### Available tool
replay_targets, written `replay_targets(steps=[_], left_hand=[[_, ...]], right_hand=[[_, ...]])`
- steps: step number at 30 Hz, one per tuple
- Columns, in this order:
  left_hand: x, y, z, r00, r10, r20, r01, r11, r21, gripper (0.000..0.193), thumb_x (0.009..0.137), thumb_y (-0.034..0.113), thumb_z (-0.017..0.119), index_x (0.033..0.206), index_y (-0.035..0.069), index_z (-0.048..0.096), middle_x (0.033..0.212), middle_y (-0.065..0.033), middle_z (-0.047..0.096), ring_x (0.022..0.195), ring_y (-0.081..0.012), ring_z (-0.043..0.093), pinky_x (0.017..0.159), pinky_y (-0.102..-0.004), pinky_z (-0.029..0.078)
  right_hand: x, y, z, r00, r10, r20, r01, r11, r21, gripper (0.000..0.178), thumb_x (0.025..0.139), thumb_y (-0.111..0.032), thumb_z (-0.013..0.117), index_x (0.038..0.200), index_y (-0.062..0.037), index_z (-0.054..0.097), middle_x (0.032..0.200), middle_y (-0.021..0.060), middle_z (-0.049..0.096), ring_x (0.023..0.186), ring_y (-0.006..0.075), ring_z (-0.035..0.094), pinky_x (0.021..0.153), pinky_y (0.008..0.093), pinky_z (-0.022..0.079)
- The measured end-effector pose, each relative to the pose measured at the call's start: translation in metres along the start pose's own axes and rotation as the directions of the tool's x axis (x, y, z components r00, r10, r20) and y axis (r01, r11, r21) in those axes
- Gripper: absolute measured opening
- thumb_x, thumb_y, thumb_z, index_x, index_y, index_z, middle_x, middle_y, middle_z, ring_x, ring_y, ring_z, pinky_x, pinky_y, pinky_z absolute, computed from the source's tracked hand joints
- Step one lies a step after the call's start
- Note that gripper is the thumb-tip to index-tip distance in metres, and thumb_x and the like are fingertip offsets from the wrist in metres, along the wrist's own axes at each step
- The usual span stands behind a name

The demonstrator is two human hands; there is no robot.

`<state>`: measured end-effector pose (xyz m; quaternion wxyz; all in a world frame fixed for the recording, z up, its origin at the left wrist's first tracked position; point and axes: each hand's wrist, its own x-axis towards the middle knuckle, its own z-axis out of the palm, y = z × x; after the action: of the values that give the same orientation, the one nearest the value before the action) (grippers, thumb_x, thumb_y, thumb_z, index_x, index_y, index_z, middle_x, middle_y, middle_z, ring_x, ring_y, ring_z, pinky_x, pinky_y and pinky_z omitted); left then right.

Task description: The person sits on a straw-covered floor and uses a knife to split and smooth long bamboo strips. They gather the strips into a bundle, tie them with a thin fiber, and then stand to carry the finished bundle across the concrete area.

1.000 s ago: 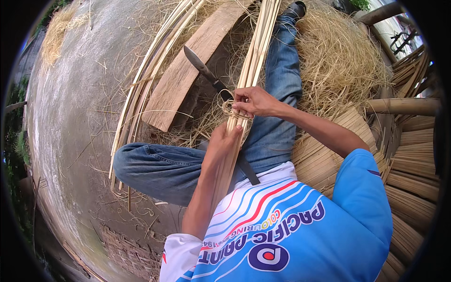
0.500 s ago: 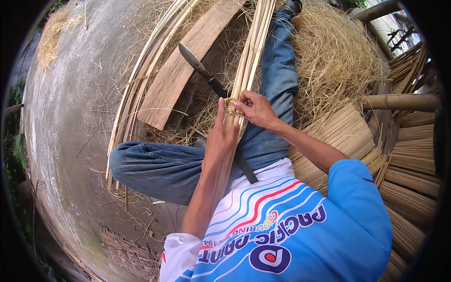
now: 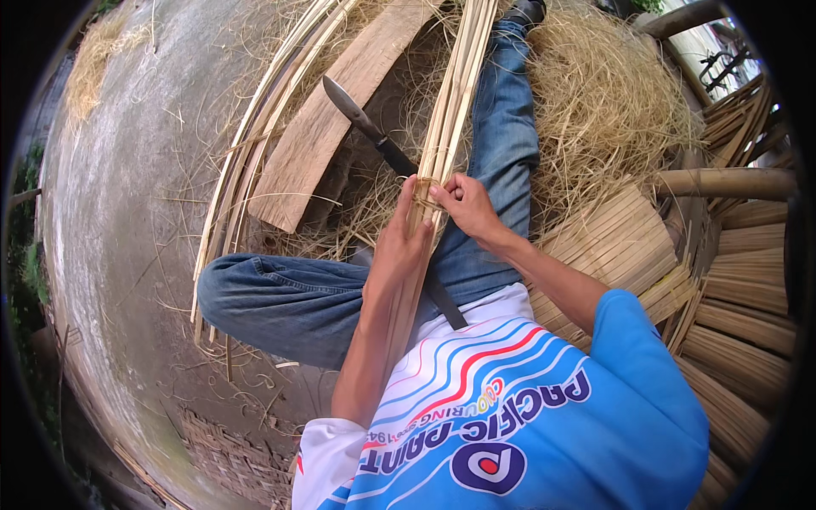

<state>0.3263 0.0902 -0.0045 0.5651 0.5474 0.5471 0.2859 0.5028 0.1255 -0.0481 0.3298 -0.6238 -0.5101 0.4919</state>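
Bamboo strips (image 3: 452, 102): thin, pale, flat bundle, over lap and right leg
Left hand (image 3: 406, 238): wrapped around bundle
Right hand (image 3: 466, 204): pinching strips beside left
Knife (image 3: 367, 127): dark blade, on ground
Plank (image 3: 327, 127): rough wood
Straw (image 3: 603, 93): loose, fibrous

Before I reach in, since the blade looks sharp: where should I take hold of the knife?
Grip the knife by its dark handle, the end nearest the left hand. Come from above on the plank side. The blade points up and away, while the strip bundle lies close along the other side and would likely crowd your fingers.
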Motion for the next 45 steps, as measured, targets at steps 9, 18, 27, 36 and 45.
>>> replay_targets(steps=[9,18,27,36,45], left_hand=[[0.006,0.009,-0.014,0.996,-0.082,0.03,0.087,0.947,-0.31,0.065,0.096,0.019,0.068,0.154,0.012,0.04,0.14,-0.0106,0.055,0.119,-0.017,0.057,0.101,-0.0318,0.047],[0.052,-0.026,-0.018,0.978,-0.157,-0.134,0.038,0.775,-0.631,0.033,0.092,0.022,0.077,0.112,-0.004,0.072,0.098,-0.0055,0.073,0.084,-0.0076,0.063,0.079,-0.0242,0.051],[0.055,-0.004,-0.016,0.988,0.031,-0.154,-0.089,0.919,-0.383,0.025,0.093,0.018,0.074,0.105,-0.004,0.075,0.087,-0.0041,0.073,0.08,-0.0074,0.063,0.075,-0.0243,0.049],[0.053,0.001,-0.02,0.979,0.036,-0.201,-0.058,0.993,-0.102,0.022,0.092,0.016,0.072,0.1,-0.003,0.075,0.082,-0.0072,0.075,0.075,-0.0092,0.066,0.071,-0.0274,0.052],[0.055,-0.009,-0.02,0.985,0.023,-0.17,-0.044,0.992,-0.121,0.023,0.091,0.018,0.072,0.099,-0.003,0.076,0.082,-0.0096,0.075,0.075,-0.0108,0.067,0.071,-0.0283,0.052]], right_hand=[[0.037,-0.068,-0.044,0.858,-0.15,0.491,0.39,0.812,-0.435,0.026,0.09,-0.024,0.07,0.088,0.0022,0.069,0.071,0.0191,0.066,0.065,0.0344,0.065,0.062,0.0436,0.048],[0.024,-0.049,-0.022,0.896,-0.272,0.35,0.384,0.872,-0.305,0.023,0.091,-0.02,0.069,0.086,0.0017,0.062,0.071,0.0189,0.062,0.064,0.032,0.062,0.061,0.0424,0.045],[-0.004,-0.036,-0.01,0.973,-0.203,0.113,0.228,0.93,-0.29,0.024,0.092,-0.02,0.068,0.089,0.0028,0.063,0.071,0.0189,0.06,0.062,0.0297,0.059,0.061,0.0407,0.045],[0.007,-0.049,-0.024,0.965,-0.039,0.259,0.128,0.933,-0.336,0.027,0.088,-0.024,0.074,0.088,0.0023,0.071,0.072,0.0144,0.07,0.062,0.0202,0.065,0.06,0.0369,0.049],[0.015,-0.041,-0.019,0.971,-0.148,0.189,0.202,0.929,-0.31,0.031,0.088,-0.027,0.072,0.078,0.0007,0.063,0.058,0.0084,0.054,0.055,0.0186,0.053,0.055,0.0375,0.043]])
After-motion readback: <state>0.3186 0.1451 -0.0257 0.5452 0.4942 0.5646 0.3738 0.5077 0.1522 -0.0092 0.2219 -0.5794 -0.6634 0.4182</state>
